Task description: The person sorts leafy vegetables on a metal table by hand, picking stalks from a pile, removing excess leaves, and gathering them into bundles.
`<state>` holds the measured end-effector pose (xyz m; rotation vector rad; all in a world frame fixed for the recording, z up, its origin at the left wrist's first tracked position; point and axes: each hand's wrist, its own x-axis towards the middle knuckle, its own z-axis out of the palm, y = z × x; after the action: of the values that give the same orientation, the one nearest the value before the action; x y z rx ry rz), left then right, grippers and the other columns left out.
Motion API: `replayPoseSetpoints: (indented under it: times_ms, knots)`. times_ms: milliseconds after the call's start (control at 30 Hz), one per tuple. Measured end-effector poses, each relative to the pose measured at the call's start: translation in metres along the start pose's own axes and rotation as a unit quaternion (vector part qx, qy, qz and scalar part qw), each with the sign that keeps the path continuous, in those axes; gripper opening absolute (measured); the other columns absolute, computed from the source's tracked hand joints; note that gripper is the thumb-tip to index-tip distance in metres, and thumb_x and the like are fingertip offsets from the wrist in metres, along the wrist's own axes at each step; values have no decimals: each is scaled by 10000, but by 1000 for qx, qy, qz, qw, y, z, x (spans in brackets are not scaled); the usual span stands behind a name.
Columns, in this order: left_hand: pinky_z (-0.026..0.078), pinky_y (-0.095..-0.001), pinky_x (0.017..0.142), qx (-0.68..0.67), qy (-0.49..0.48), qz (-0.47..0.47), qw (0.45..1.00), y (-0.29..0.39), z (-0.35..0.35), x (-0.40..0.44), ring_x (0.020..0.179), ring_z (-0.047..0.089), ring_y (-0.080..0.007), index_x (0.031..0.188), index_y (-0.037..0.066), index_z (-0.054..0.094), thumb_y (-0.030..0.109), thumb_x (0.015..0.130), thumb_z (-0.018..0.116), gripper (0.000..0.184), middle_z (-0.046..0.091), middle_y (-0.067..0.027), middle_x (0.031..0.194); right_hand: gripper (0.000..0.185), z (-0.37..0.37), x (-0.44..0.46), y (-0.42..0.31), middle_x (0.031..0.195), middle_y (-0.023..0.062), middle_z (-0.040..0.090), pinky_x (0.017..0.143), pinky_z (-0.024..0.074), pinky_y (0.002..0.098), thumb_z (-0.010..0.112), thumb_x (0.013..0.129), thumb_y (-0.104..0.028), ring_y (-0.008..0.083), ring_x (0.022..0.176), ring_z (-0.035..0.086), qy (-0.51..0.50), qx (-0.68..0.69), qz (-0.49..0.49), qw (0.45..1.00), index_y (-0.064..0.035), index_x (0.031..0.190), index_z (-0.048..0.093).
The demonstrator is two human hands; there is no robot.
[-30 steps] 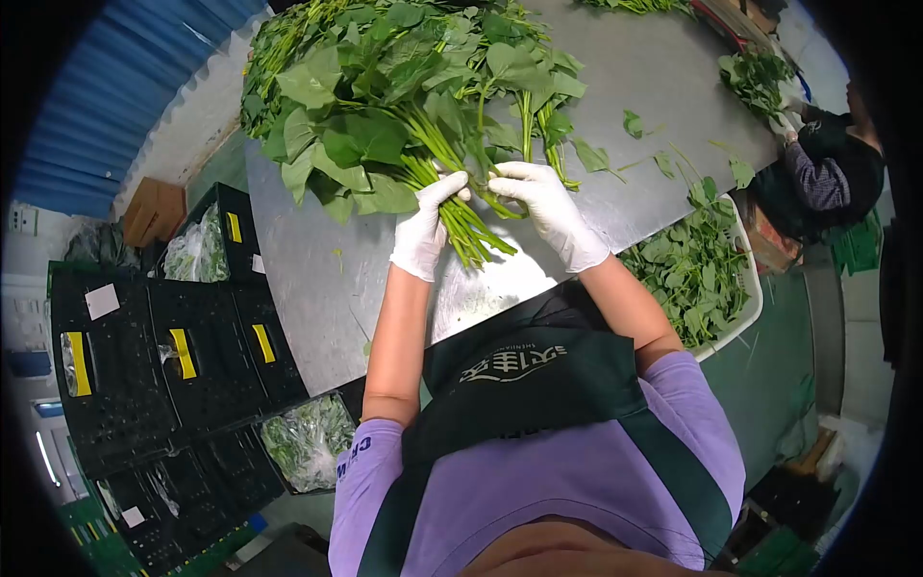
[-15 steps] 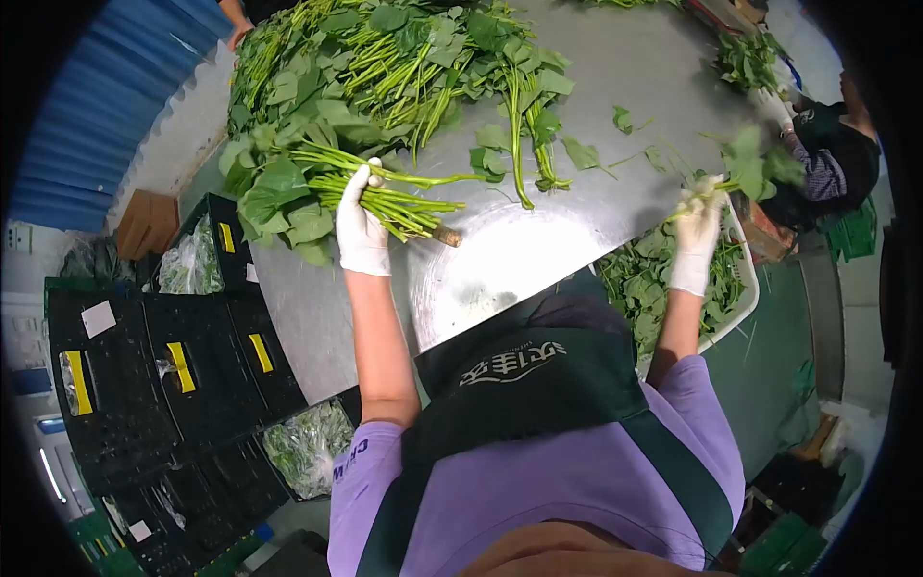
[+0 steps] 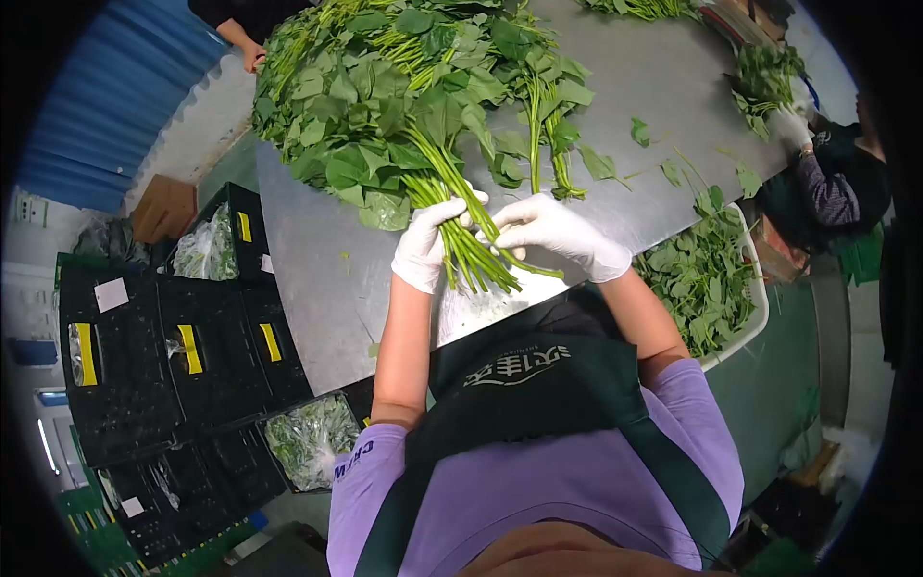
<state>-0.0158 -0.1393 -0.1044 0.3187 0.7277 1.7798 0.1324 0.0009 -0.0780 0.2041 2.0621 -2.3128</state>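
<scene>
Bunch of greens [image 3: 444,171]: held over the near side of my metal table [image 3: 312,288], stem ends towards me, leaves towards the big heap [image 3: 332,91].
Left hand [image 3: 428,238]: gloved, my fingers curled around the stems, gripping them.
Right hand [image 3: 565,234]: gloved, fingertips bent in at the stems' lower right side; whether they pinch a stalk, I cannot tell.
Loose stalks [image 3: 536,139]: lying on the metal beyond my right hand.
White basket [image 3: 763,300]: by the table edge to my right, leafy greens inside.
Co-worker's gloved hand [image 3: 790,127]: far right, at another bunch.
</scene>
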Motion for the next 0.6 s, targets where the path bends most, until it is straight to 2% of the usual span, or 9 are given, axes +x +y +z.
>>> replayPoseSetpoints:
  times_ms: [33,67,167,333,433,467,500,567,600]
  knots:
    - [488,-266,629,-4,19,2,1000,-1,-1,0,637,535,-121,1077,-14,522,47,806,566,281,609,-122,912,172,2,6,2,716,26,616,546,421,201,628,770,-98,64,584,529,-14,-10,-1,1000,17,895,652]
    - [492,-262,627,2,-13,-47,999,1,-15,1,651,545,-111,1122,-61,503,64,818,556,333,599,-83,871,136,4,6,3,692,25,609,542,421,199,644,754,-80,61,563,520,12,-11,-22,1000,15,851,649]
    - [497,-254,634,10,-17,-14,1000,0,-9,0,654,542,-106,1156,-95,499,64,814,552,380,594,-50,821,107,10,4,6,675,18,601,528,409,192,651,751,-74,50,556,511,83,13,-13,996,2,825,646]
    - [502,-235,629,70,38,47,996,-18,-5,5,683,571,-111,1062,-14,532,-11,793,577,273,616,-131,948,88,11,-1,25,644,-9,567,491,380,172,652,777,-93,36,552,522,163,53,-17,985,-16,807,622]
    - [495,-241,590,53,65,30,996,-24,13,9,634,567,-113,937,35,526,-44,750,618,223,619,-134,871,94,10,-14,28,660,-3,578,485,395,175,631,797,-99,40,539,528,179,38,-15,983,-18,842,614]
    - [492,-242,589,60,56,43,996,-27,11,13,618,561,-117,941,49,513,-45,749,617,238,622,-146,870,111,3,-18,35,685,14,594,474,416,183,609,818,-116,47,531,537,173,36,-19,984,-12,856,603]
    - [450,-199,592,64,80,37,994,-28,11,14,643,542,-111,961,2,566,-11,775,607,191,616,-93,848,133,6,-28,22,701,38,607,457,431,199,603,825,-139,64,551,555,214,52,-30,975,-7,838,596]
    - [441,-200,593,55,97,95,989,-29,13,14,649,533,-105,944,-4,574,-8,786,598,159,608,-83,833,123,-1,-37,31,696,57,598,489,459,213,589,827,-120,90,562,560,318,65,-136,936,3,831,586]
    - [446,-202,597,7,138,101,985,-21,7,13,658,532,-102,942,4,573,-2,805,585,138,607,-79,833,88,-8,-48,22,709,73,589,555,484,225,540,854,-78,109,596,560,350,166,-139,911,0,837,575]
